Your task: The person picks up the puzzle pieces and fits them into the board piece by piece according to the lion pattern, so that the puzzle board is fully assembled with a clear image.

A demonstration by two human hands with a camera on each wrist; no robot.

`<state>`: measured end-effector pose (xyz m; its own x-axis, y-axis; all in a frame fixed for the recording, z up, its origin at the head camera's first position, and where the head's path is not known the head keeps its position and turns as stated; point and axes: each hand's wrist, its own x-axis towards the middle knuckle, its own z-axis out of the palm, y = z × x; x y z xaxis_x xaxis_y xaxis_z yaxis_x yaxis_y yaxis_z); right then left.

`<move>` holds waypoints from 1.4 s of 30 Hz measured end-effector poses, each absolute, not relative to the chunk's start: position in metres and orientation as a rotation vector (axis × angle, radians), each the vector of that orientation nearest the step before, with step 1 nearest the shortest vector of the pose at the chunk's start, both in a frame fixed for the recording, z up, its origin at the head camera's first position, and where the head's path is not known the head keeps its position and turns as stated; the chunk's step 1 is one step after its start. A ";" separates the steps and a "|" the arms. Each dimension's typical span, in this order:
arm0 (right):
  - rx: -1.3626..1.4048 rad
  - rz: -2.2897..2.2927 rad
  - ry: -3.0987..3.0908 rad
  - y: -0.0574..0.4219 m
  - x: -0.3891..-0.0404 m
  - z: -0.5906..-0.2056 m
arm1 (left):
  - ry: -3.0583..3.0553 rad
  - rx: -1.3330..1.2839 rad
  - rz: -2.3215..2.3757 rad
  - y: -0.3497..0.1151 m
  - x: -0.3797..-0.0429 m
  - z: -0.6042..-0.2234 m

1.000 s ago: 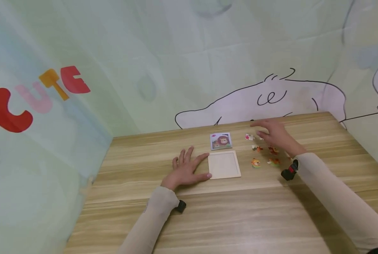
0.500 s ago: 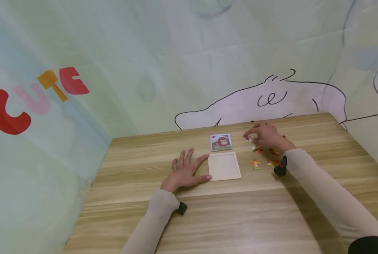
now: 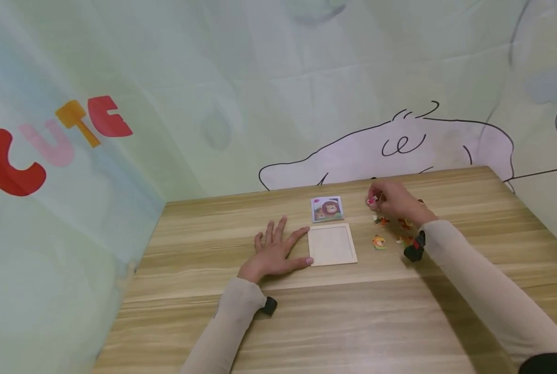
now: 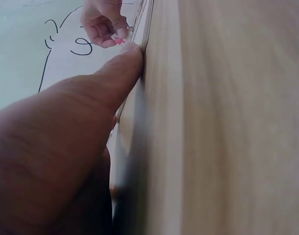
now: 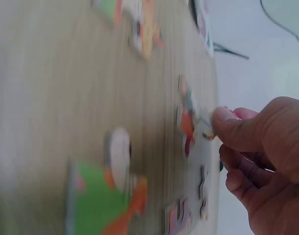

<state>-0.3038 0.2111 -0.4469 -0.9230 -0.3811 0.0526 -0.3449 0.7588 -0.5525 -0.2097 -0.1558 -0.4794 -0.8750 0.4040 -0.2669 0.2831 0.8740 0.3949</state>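
4-letter word "CUTE" [image 3: 70, 114] in red, pink and orange on the pale backdrop [image 3: 189, 104]

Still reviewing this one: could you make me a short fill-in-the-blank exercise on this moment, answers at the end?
1. The right hand pinches a puzzle piece, while the left hand touches the wooden tray's ____ edge.
2. In the head view, the loose pieces lie to the tray's ____.
3. The card shows a maned ____.
4. The big letters spell ____.

Missing words: left; right; lion; CUTE.
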 end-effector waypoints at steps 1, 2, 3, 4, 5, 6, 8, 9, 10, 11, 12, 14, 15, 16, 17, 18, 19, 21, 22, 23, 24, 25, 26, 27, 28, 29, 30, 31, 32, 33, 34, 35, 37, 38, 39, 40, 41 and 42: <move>-0.582 -0.929 2.877 0.209 -0.302 -0.447 | 2.701 0.507 0.494 -0.156 -0.210 -0.480; -0.563 -0.973 2.866 0.207 -0.300 -0.446 | 2.700 0.501 0.491 -0.155 -0.211 -0.480; -0.547 -1.012 2.857 0.205 -0.297 -0.445 | 2.699 0.496 0.490 -0.155 -0.211 -0.480; -0.535 -1.050 2.847 0.202 -0.294 -0.445 | 2.699 0.494 0.492 -0.155 -0.211 -0.481; -0.523 -1.087 2.835 0.200 -0.291 -0.444 | 2.699 0.492 0.497 -0.155 -0.212 -0.481; -0.510 -1.116 2.823 0.196 -0.288 -0.444 | 2.695 0.489 0.495 -0.154 -0.212 -0.481; -0.484 -1.158 2.801 0.189 -0.282 -0.443 | 2.693 0.485 0.497 -0.154 -0.213 -0.482; -0.475 -1.171 2.795 0.185 -0.279 -0.443 | 2.692 0.483 0.497 -0.154 -0.213 -0.482; -0.462 -1.189 2.782 0.182 -0.277 -0.443 | 2.695 0.485 0.495 -0.154 -0.213 -0.483; -0.447 -1.212 2.763 0.178 -0.274 -0.443 | 2.692 0.486 0.490 -0.154 -0.213 -0.483; -0.433 -1.236 2.747 0.174 -0.271 -0.444 | 2.691 0.485 0.485 -0.153 -0.213 -0.483; -0.411 -1.279 2.717 0.166 -0.267 -0.447 | 2.689 0.485 0.476 -0.152 -0.213 -0.483; -0.415 -1.299 2.706 0.162 -0.265 -0.448 | 2.688 0.484 0.470 -0.152 -0.213 -0.483; -0.414 -1.314 2.693 0.158 -0.263 -0.450 | 2.688 0.483 0.465 -0.151 -0.213 -0.482; -0.420 -1.327 2.686 0.153 -0.262 -0.451 | 2.684 0.477 0.460 -0.150 -0.213 -0.481; -0.428 -1.336 2.679 0.149 -0.260 -0.453 | 2.685 0.472 0.453 -0.150 -0.213 -0.481; -0.436 -1.339 2.672 0.144 -0.259 -0.455 | 2.685 0.468 0.447 -0.150 -0.213 -0.481; -0.457 -1.340 2.664 0.136 -0.256 -0.457 | 2.685 0.458 0.437 -0.149 -0.213 -0.481; -0.462 -1.337 2.659 0.132 -0.255 -0.458 | 2.684 0.456 0.434 -0.149 -0.214 -0.481; -0.469 -1.332 2.652 0.128 -0.255 -0.459 | 2.682 0.453 0.430 -0.149 -0.214 -0.481; -0.485 -1.322 2.649 0.124 -0.255 -0.460 | 2.680 0.451 0.428 -0.149 -0.214 -0.481; -0.501 -1.314 2.647 0.121 -0.255 -0.461 | 2.678 0.449 0.428 -0.148 -0.215 -0.481; -0.518 -1.306 2.648 0.118 -0.255 -0.462 | 2.677 0.448 0.424 -0.148 -0.215 -0.482; -0.530 -1.301 2.647 0.115 -0.255 -0.463 | 2.678 0.447 0.421 -0.149 -0.216 -0.482; -0.540 -1.300 2.645 0.112 -0.256 -0.463 | 2.678 0.447 0.421 -0.149 -0.216 -0.482; -0.551 -1.300 2.643 0.110 -0.256 -0.464 | 2.680 0.448 0.421 -0.149 -0.217 -0.482; -0.560 -1.302 2.642 0.108 -0.256 -0.465 | 2.681 0.449 0.422 -0.149 -0.217 -0.482; -0.561 -1.308 2.640 0.106 -0.256 -0.466 | 2.679 0.449 0.414 -0.149 -0.218 -0.482; -0.561 -1.312 2.640 0.104 -0.256 -0.467 | 2.678 0.451 0.407 -0.149 -0.218 -0.481; -0.564 -1.320 2.638 0.102 -0.256 -0.468 | 2.675 0.450 0.403 -0.149 -0.218 -0.481; -0.571 -1.324 2.640 0.101 -0.256 -0.469 | 2.672 0.449 0.403 -0.149 -0.218 -0.480; -0.574 -1.323 2.645 0.099 -0.255 -0.470 | 2.670 0.447 0.398 -0.149 -0.217 -0.480; -0.583 -1.312 2.666 0.097 -0.254 -0.471 | 2.665 0.443 0.384 -0.149 -0.216 -0.479; -0.586 -1.300 2.675 0.096 -0.254 -0.471 | 2.664 0.441 0.383 -0.149 -0.216 -0.479; -0.587 -1.287 2.684 0.095 -0.254 -0.471 | 2.665 0.439 0.382 -0.149 -0.216 -0.479; -0.588 -1.269 2.695 0.094 -0.254 -0.471 | 2.666 0.438 0.381 -0.149 -0.216 -0.479; -0.589 -1.254 2.704 0.093 -0.253 -0.470 | 2.666 0.437 0.377 -0.149 -0.216 -0.479; -0.591 -1.235 2.715 0.092 -0.254 -0.470 | 2.666 0.437 0.376 -0.149 -0.216 -0.479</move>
